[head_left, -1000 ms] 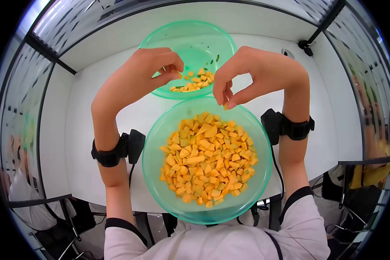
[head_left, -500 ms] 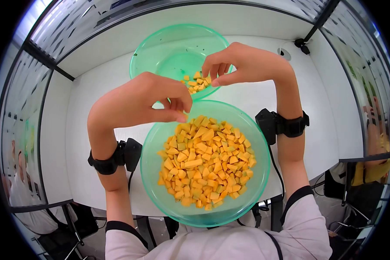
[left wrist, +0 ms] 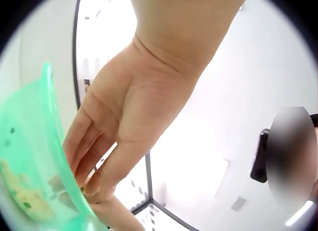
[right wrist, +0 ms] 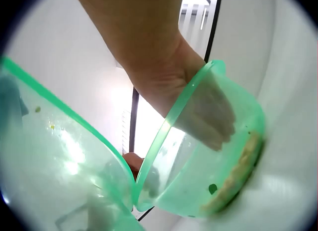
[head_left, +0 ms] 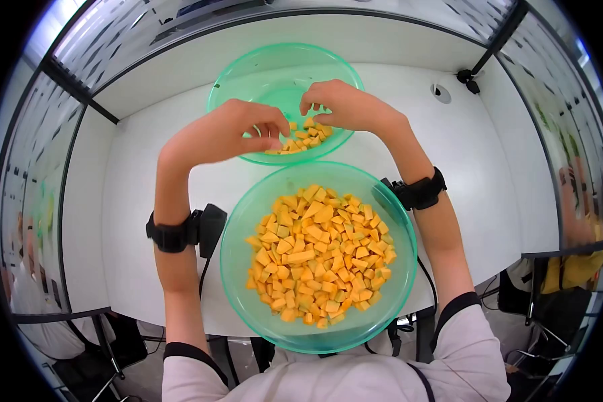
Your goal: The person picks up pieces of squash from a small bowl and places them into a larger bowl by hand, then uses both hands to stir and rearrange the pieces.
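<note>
Orange pumpkin cubes (head_left: 321,261), some with green-tinged sides, are heaped in the near green bowl (head_left: 398,295). Behind it stands the far green bowl (head_left: 248,77), with a smaller group of pumpkin cubes (head_left: 308,137) at its front. My left hand (head_left: 238,130) hangs over the far bowl's front left rim, fingers bent and thumb apart from them, no cube visible between. Its fingertips overlap the rim (left wrist: 57,127) in the left wrist view. My right hand (head_left: 342,107) reaches inside the far bowl above its cubes, fingers loosely bent; the right wrist view shows it through the translucent wall (right wrist: 248,102).
The white table (head_left: 137,201) has a raised panel (head_left: 409,47) along its back and sides. A round cable hole (head_left: 441,93) sits at the back right, near a black clamp (head_left: 467,80). Black wrist cameras (head_left: 177,230) with cables are strapped to both forearms.
My left hand pinched a pumpkin cube, came over the near bowl, let it go and returned to the far bowl. My right hand moved from the near bowl's rim into the far bowl, its cube gone.
</note>
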The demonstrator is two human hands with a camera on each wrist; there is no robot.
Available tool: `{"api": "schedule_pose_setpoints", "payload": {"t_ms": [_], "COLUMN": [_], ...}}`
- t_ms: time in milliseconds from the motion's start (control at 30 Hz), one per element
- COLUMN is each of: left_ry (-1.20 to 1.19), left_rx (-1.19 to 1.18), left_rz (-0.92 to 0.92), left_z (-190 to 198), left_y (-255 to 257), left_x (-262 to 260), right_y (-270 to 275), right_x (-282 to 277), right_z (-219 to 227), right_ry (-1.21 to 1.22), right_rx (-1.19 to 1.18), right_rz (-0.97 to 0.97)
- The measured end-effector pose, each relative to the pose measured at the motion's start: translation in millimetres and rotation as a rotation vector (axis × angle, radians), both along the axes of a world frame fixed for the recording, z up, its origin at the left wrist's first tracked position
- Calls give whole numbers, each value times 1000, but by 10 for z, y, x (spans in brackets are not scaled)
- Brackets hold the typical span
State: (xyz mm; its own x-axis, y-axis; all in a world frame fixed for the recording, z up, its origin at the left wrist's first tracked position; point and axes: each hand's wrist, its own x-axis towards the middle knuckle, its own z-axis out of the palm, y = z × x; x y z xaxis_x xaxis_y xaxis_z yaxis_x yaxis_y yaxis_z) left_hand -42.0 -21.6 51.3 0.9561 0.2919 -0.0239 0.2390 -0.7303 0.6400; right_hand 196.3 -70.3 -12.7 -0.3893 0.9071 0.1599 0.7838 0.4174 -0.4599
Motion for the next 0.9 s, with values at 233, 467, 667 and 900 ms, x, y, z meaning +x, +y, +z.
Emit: {"api": "schedule_pose_setpoints", "payload": {"t_ms": [233, 467, 667, 900], "left_ry": [30, 123, 139, 175], "left_rx": [121, 210, 241, 188], "left_rz": [116, 201, 200, 238], "left_z": [-211, -369, -411, -505], "left_y": [133, 175, 191, 267], "left_x": [85, 100, 110, 110], "right_y": [10, -23, 32, -4], "right_x": [-52, -137, -104, -166], "right_z": [-113, -8, -72, -13], "right_ry": [-17, -55, -1, -95], "right_rx": [-65, -151, -157, -167], "right_rz": [-22, -81, -33, -96]}}
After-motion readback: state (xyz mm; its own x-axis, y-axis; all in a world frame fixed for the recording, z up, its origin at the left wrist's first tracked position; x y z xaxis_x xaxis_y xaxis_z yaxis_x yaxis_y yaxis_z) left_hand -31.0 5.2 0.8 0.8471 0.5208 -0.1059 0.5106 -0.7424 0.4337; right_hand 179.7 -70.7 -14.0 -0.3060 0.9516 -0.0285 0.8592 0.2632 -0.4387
